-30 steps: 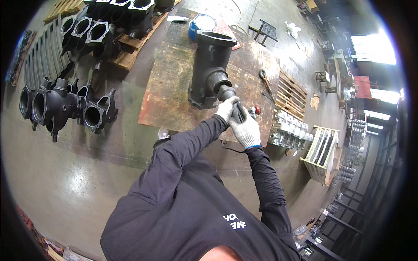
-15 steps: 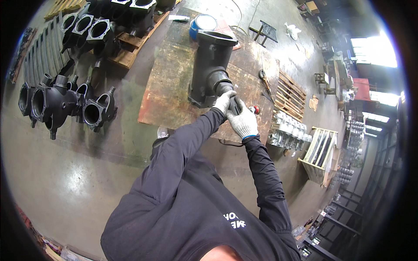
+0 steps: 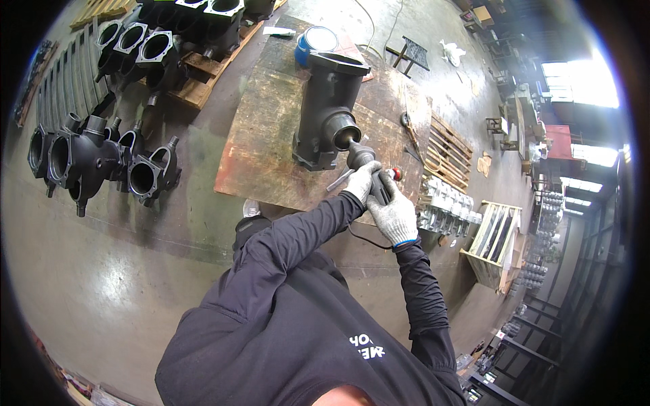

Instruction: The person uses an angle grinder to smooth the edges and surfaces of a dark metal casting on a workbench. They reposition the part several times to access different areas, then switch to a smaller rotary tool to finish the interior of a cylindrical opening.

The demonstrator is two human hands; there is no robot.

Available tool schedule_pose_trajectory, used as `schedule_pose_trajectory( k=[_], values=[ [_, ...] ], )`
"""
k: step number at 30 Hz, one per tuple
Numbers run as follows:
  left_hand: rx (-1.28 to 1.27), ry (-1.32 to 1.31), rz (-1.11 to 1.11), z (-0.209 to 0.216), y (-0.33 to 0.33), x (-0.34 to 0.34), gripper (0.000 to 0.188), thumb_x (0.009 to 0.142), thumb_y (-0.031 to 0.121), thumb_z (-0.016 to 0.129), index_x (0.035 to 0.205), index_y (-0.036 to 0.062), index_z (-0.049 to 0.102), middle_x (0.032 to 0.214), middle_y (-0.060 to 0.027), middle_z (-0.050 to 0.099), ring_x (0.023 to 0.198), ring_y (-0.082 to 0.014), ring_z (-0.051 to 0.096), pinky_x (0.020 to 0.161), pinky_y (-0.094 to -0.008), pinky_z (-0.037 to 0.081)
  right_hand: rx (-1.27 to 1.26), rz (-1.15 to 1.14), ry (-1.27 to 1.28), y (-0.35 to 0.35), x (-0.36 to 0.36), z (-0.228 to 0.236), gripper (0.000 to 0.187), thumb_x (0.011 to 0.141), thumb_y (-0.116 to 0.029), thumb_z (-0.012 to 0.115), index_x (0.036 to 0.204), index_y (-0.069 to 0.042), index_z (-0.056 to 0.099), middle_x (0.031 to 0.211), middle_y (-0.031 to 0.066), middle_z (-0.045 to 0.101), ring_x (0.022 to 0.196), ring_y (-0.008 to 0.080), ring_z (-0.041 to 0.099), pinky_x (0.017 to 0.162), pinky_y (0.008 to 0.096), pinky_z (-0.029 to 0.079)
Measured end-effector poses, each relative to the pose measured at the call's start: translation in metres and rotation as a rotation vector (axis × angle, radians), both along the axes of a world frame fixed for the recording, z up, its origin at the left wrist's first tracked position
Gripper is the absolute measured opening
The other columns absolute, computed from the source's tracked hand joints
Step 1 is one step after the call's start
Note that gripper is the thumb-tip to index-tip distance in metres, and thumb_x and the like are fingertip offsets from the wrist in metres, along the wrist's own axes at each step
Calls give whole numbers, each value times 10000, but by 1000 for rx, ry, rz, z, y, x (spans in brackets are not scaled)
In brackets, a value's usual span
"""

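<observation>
A black cast-metal pipe body (image 3: 323, 101) lies on the worn table, its round side port (image 3: 340, 128) turned toward me. Gloved in white knit, both my hands are closed on a dark corded die grinder (image 3: 381, 192). My left hand (image 3: 361, 181) wraps the tool's front part, and my right hand (image 3: 395, 215) grips its body further back. The grinder's thin tip reaches the mouth of the port; whether it touches the wall I cannot tell.
On the wooden table (image 3: 261, 159) stand a blue can (image 3: 315, 42) and a red-tipped item (image 3: 397, 174). More black castings (image 3: 84, 159) sit on the floor at left. A slatted pallet (image 3: 448, 152) and silver castings (image 3: 447, 206) are at right.
Both my hands have drawn the die grinder back toward me and slightly right. Its front end, earlier up against the port, now stands away from it, exposing the thin tip.
</observation>
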State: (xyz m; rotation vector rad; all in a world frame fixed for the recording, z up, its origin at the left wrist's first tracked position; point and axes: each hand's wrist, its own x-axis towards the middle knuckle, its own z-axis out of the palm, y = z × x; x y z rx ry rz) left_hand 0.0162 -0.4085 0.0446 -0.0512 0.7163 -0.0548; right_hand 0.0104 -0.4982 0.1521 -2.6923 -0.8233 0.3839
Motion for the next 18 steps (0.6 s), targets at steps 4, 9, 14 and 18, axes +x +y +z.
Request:
schedule_pose_trajectory(
  k=[4, 9, 14, 18],
  values=[
    [32, 23, -11, -10, -4, 1, 205, 916, 251, 687, 997, 68, 641, 835, -73, 673, 699, -224, 663, 693, -390, 568, -48, -26, 34, 3, -1, 5, 655, 831, -354, 769, 1407, -95, 593, 1035, 257, 733, 973, 382, 732, 837, 420, 584],
    [76, 22, -21, -50, -4, 25, 204, 903, 275, 693, 977, 91, 649, 821, -57, 676, 692, -212, 653, 684, -390, 546, -114, -94, 102, 16, 11, -8, 673, 837, -353, 761, 1434, -100, 581, 1140, 257, 718, 1065, 365, 717, 917, 400, 562],
    [31, -44, -92, -109, 14, 59, 332, 944, 381, 595, 953, 57, 667, 786, -136, 696, 679, -319, 666, 731, -455, 561, -115, -12, 49, 39, 36, -41, 731, 845, -470, 743, 1444, -90, 563, 1012, 252, 738, 934, 366, 739, 836, 418, 580],
    [-7, -70, -71, -130, 20, 68, 343, 942, 368, 598, 962, 32, 665, 818, -163, 709, 717, -335, 673, 771, -462, 562, -173, 44, 16, 43, 48, -55, 724, 848, -459, 741, 1438, -78, 563, 1051, 246, 737, 953, 367, 737, 851, 413, 577]
  ],
)
